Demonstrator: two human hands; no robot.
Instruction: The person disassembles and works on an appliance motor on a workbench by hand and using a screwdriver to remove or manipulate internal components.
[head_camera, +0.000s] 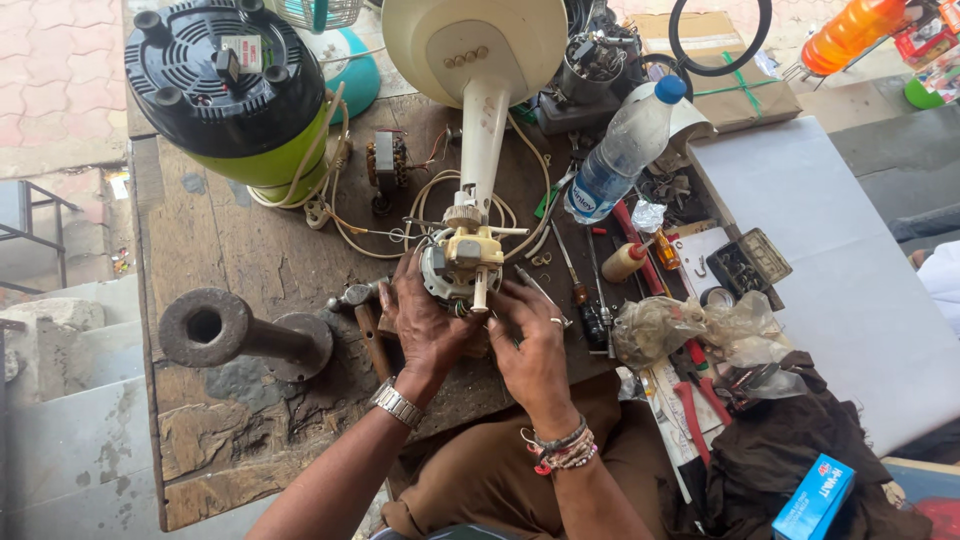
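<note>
At centre of a worn wooden workbench (230, 400), seen from a head cam looking down, a person's two bare hands work on a small fan motor (455, 270). Motor sits at the bench's near edge, w/ a cream gear housing on top, joined to a cream fan stand (478, 90) lying away from the person. Left hand (425, 320), metal watch on wrist, cups the motor's left side, fingers curled round it. Right hand (530, 345), ring on one finger, beads at wrist, has fingertips pinched together at the motor's lower right, approx where thin wires emerge; can't tell exactly what they pinch.

Risks, as a judgement: those thin wires could snap or pull loose if the right hand tugs hard. Motor is near the bench edge, so a slipped grip could send it into the person's lap. Loose cream cable (350, 230) coils just beside the motor and could snag.

Surface: bench is scarred, stained, crowded. Left: a heavy rusty iron pipe stand (240, 335) and a hammer (365, 320). Far left: a green and black appliance (235, 90) turned base-up. Right: a clear water bottle (625, 150) w/ blue cap, screwdrivers (590, 290), crumpled plastic bags (690, 325), red-handled pliers (700, 395), a blue box (815, 495).

Setting looks outdoors: paved ground (60, 70) and concrete steps at left.
</note>
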